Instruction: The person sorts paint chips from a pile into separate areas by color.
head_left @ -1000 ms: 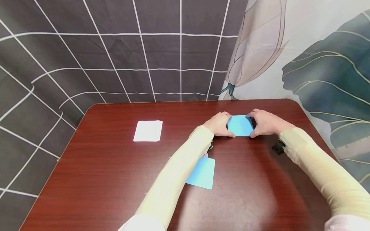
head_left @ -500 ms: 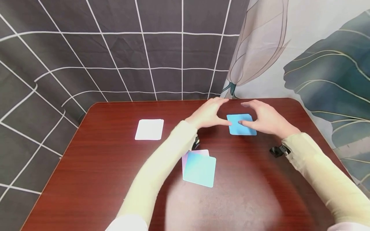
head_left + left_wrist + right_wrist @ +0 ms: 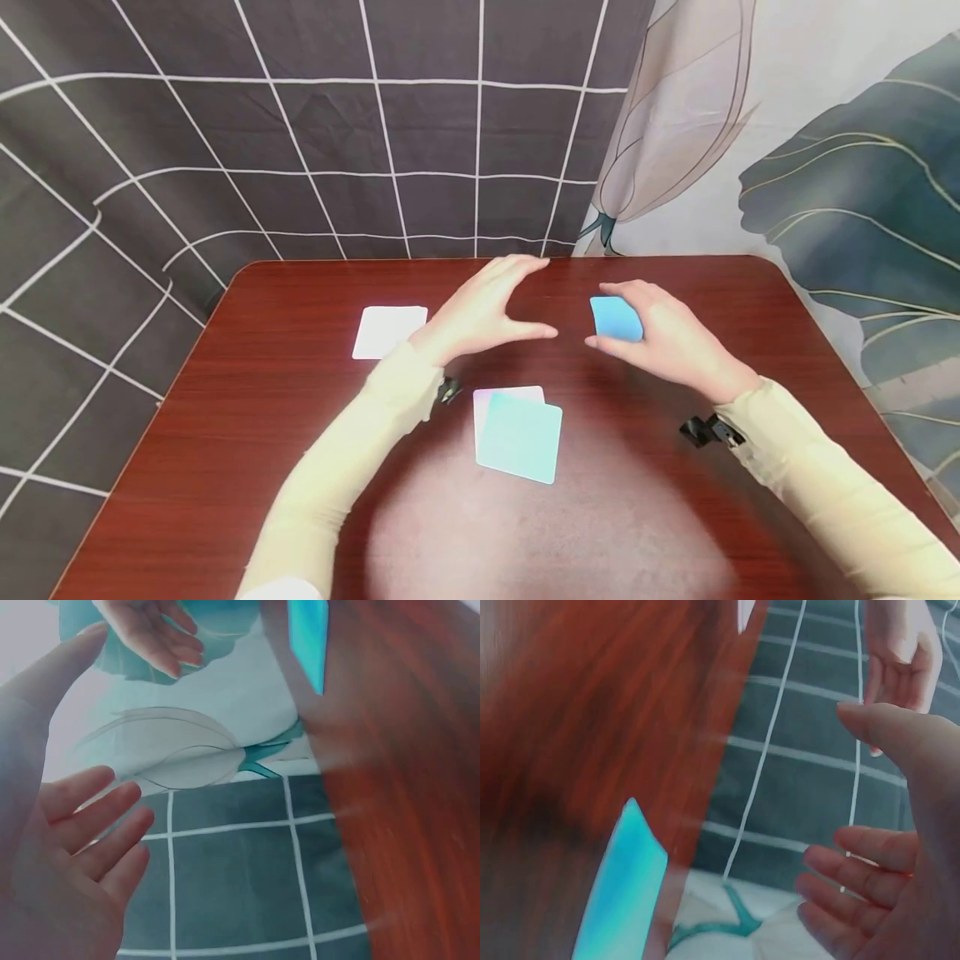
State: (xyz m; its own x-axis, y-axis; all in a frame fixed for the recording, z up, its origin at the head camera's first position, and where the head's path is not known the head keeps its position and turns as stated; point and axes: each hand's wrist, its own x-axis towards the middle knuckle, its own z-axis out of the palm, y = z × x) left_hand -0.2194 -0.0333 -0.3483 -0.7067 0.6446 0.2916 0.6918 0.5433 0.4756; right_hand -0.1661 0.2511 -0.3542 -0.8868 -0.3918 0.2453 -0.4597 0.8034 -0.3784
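A stack of blue square cards (image 3: 613, 318) lies at the back right of the table; it also shows as a blue slab (image 3: 309, 646) in the left wrist view. Over it my right hand (image 3: 672, 340) hovers, thumb and fingers spread apart, hiding the stack's right side. In the right wrist view a gap separates the blue cards (image 3: 624, 885) from my right hand's fingers (image 3: 855, 889). My left hand (image 3: 480, 315) is held above the table between the blue cards and a white stack of square cards (image 3: 382, 333), fingers spread and holding nothing.
Near the table's middle, a pale blue-green card (image 3: 519, 437) overlaps a pinkish-white card (image 3: 483, 408). The brown wooden table (image 3: 247, 433) ends at the back against a dark gridded curtain (image 3: 427, 133). A floral curtain (image 3: 795, 75) hangs at the right.
Both hands have let go of the blue cards. My left hand has moved left, away from them, uncovering the two overlapping cards. My right hand lifted and stays over the blue stack.
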